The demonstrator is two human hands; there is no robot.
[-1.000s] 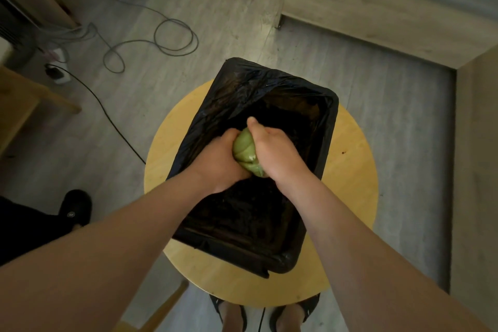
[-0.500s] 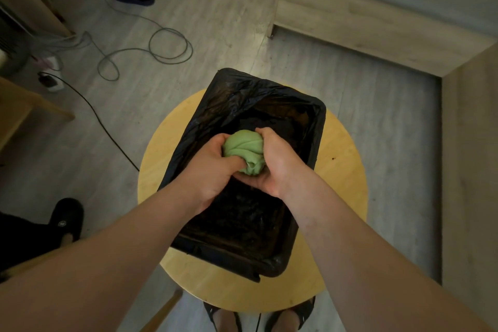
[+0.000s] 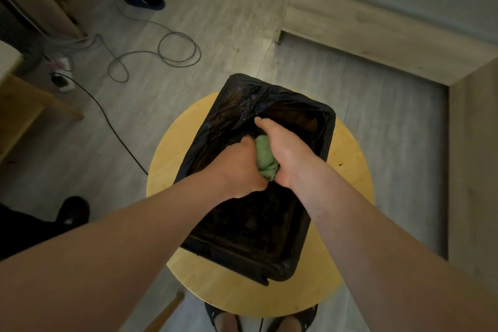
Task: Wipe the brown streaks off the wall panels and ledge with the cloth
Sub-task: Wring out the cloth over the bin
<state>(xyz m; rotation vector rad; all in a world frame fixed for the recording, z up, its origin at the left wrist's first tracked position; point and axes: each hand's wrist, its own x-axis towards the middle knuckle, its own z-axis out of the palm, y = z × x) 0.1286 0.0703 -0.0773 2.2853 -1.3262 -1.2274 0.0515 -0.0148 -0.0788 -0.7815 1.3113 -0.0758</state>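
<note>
Twisted down tighter than a moment ago, the green cloth (image 3: 265,160) sits wrung between the left hand (image 3: 244,167) and right hand (image 3: 285,153), both clenched round it, with the black-lined tub (image 3: 331,126) on the round surface (image 3: 350,178) just beneath them, likely to catch drips.

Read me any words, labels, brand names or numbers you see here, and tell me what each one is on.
No text here can be read.
Black shoe on the left: a small round mark, too small and blurred to read.
Crumpled green cloth, black plastic-lined rectangular tub, round yellow wooden table: no print visible.
</note>
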